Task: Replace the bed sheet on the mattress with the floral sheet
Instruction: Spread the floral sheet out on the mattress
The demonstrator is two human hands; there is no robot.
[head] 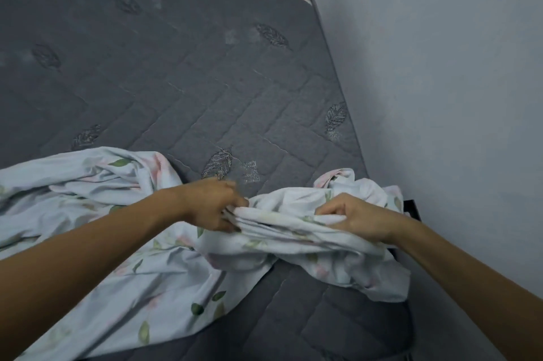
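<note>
Between the two hands, a bunched edge of the floral sheet (pixel 293 225) is held just above the near right part of the bare grey mattress (pixel 176 67), close to the wall (pixel 440 67). The fabric is pinched by the left hand (pixel 211 205) with curled fingers, and a gathered fold beside it is gripped by the right hand (pixel 355 219) in the same way. To the left of the grip, the rest of the sheet is left crumpled across the near side; beyond the grip, the mattress is uncovered. The step in hand is judged to be finding a corner. It is best done if the hem is fed along between the fingers until the corner seam is felt, then drawn past the right hand toward the mattress corner by the wall. Twists should be shaken out first, since a twisted edge is likely to be tucked crooked.
</note>
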